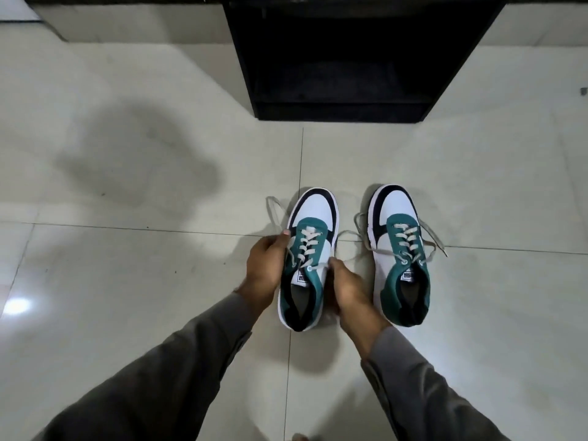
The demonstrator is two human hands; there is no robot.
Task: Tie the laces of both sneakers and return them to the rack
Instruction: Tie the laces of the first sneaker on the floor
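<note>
Two white, teal and black sneakers stand side by side on the tiled floor, toes pointing away from me. At the left sneaker (313, 214), my left hand (265, 268) pinches the lace end on its left side; that lace (273, 208) loops out over the floor. My right hand (348, 292) grips the lace end on the shoe's right side, by the top eyelet. The right sneaker (399, 205) stands untouched, its loose laces (434, 241) sprawled on both sides. The black rack (346, 111) stands ahead, its lower shelf dark.
Pale floor tiles (159, 265) spread all around, with a dark shadow patch at the left. A low wall ledge (127, 23) runs along the back on both sides of the rack. My grey sleeves fill the lower frame.
</note>
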